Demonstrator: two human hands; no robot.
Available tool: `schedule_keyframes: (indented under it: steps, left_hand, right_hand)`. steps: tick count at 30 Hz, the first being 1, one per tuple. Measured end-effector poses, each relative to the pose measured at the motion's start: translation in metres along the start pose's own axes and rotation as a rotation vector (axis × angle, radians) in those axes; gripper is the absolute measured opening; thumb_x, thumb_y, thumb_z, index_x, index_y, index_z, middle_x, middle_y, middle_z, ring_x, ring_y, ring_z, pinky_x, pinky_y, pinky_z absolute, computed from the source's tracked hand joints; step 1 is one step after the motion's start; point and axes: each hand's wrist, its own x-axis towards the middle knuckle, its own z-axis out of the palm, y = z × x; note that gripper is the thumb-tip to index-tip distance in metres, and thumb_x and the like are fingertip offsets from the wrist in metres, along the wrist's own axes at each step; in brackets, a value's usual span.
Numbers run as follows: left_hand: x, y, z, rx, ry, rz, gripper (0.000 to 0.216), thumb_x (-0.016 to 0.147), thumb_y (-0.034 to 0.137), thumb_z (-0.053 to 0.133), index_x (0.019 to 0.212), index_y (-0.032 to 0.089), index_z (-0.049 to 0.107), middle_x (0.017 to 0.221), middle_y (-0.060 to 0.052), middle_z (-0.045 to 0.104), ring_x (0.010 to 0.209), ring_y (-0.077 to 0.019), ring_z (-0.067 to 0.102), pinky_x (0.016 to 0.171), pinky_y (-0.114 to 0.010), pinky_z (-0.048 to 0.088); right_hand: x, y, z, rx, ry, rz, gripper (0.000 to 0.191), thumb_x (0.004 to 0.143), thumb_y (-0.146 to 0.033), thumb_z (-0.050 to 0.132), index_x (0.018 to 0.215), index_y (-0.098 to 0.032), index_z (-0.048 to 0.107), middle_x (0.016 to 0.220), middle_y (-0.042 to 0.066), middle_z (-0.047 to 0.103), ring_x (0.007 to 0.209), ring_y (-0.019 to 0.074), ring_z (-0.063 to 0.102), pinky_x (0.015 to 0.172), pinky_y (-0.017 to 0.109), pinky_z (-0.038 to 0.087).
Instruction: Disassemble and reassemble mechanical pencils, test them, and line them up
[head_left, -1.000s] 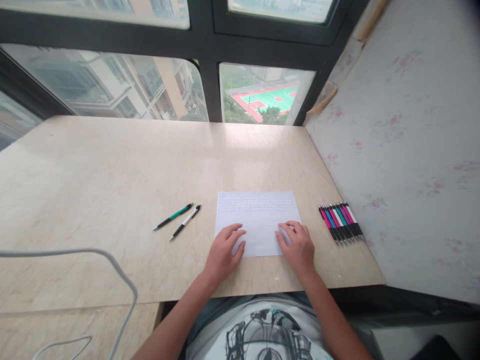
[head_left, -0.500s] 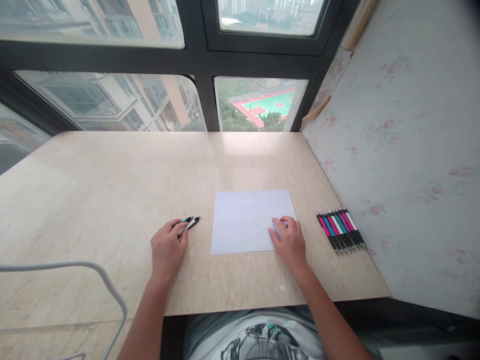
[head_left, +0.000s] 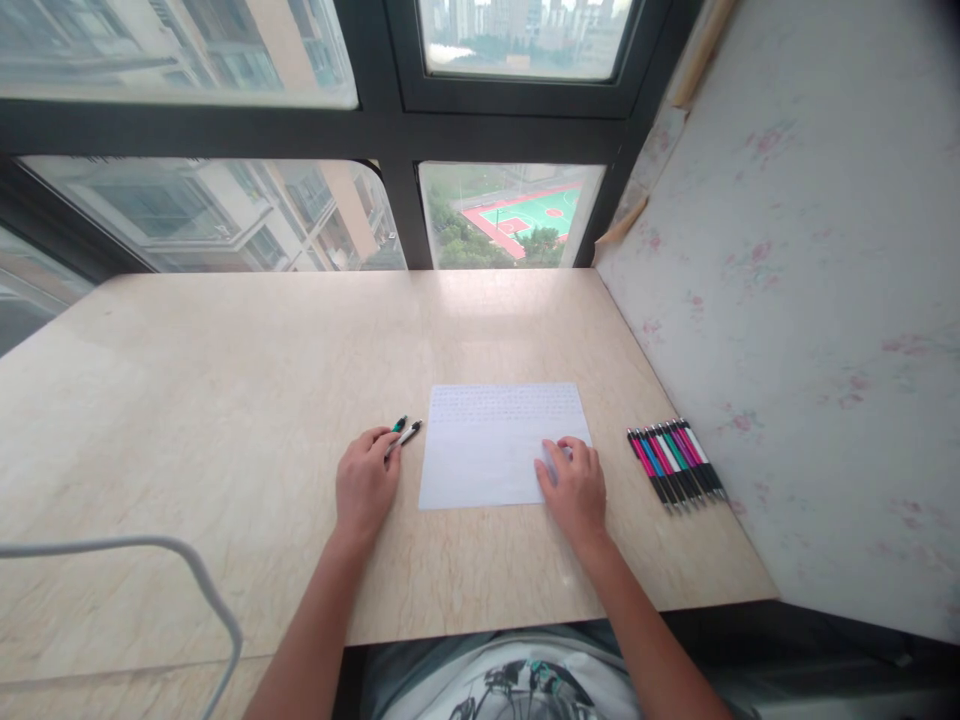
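First: What do we log for the left hand (head_left: pixel 367 487)?

Second: Fingers drawn in, holding a green pen (head_left: pixel 400 424) and a white pen (head_left: pixel 412 433) together, low over the bench (head_left: pixel 225 400). We see only the upper ends, poking past the fingers; the rest is hidden under the hand.

First: Position of those two?

Second: Just left of the sheet of paper (head_left: pixel 480 460), near its left edge, slanting away from us and to the right.

First: And the right hand (head_left: pixel 576 492)?

Second: Loosely curved, thumb set apart from the fingers, on the lower right part of the sheet. We see no pen in it.

First: We note lines of handwriting across the top of the sheet, too small for us to read.

Second: To its right, a row of pens (head_left: pixel 675 465) lies side by side near the flowered wall (head_left: pixel 825 250): pink, blue, white, green and purple barrels, black lower halves.

First: Edges of our view?

Second: Grey cable (head_left: pixel 202 580) looping in at lower left; dark window frame (head_left: pixel 394 140) behind the bench, with a green and red sports court (head_left: pixel 525 215) far below.
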Motion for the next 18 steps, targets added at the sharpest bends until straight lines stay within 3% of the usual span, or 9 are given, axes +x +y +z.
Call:
schedule_keyframes:
  steps: [6, 11, 15, 18]
  left_hand:
    - [0.002, 0.007, 0.001, 0.046, 0.034, -0.001, 0.023, 0.087, 0.025, 0.048, 0.099, 0.017, 0.067, 0.119, -0.017, 0.062, 0.109, -0.0324, 0.056, 0.091, -0.049, 0.043]
    - [-0.001, 0.016, -0.010, -0.064, 0.048, -0.043, 0.021, 0.089, 0.025, 0.049, 0.098, 0.018, 0.066, 0.109, -0.013, 0.067, 0.097, -0.0282, 0.062, 0.086, -0.045, 0.046]
    - [-0.005, 0.036, -0.021, -0.583, 0.032, -0.256, 0.024, 0.084, 0.034, 0.061, 0.102, 0.018, 0.062, 0.092, -0.008, 0.069, 0.083, -0.0221, 0.065, 0.078, -0.038, 0.051]
    - [-0.010, 0.060, -0.022, -1.166, -0.119, -0.436, 0.042, 0.080, 0.034, 0.067, 0.116, 0.019, 0.056, 0.095, -0.007, 0.068, 0.086, -0.0209, 0.067, 0.077, -0.037, 0.054]
  right_hand:
    - [0.001, 0.000, 0.000, 0.038, -0.018, -0.005, 0.028, 0.090, -0.031, 0.052, 0.111, -0.020, 0.067, 0.107, 0.013, 0.056, 0.095, 0.0262, 0.048, 0.083, 0.041, 0.044]
    - [0.000, 0.004, 0.002, 0.133, 0.033, 0.007, 0.031, 0.091, -0.031, 0.050, 0.115, -0.018, 0.064, 0.106, 0.013, 0.058, 0.098, 0.0262, 0.051, 0.085, 0.042, 0.046]
    - [-0.001, 0.003, -0.002, 0.290, 0.107, 0.022, 0.030, 0.093, -0.031, 0.046, 0.114, -0.018, 0.064, 0.104, 0.013, 0.062, 0.101, 0.0260, 0.054, 0.088, 0.043, 0.047]
    - [-0.003, -0.011, -0.012, 0.481, 0.024, 0.064, 0.030, 0.094, -0.035, 0.044, 0.108, -0.019, 0.065, 0.101, 0.011, 0.065, 0.095, 0.0244, 0.059, 0.084, 0.041, 0.049]
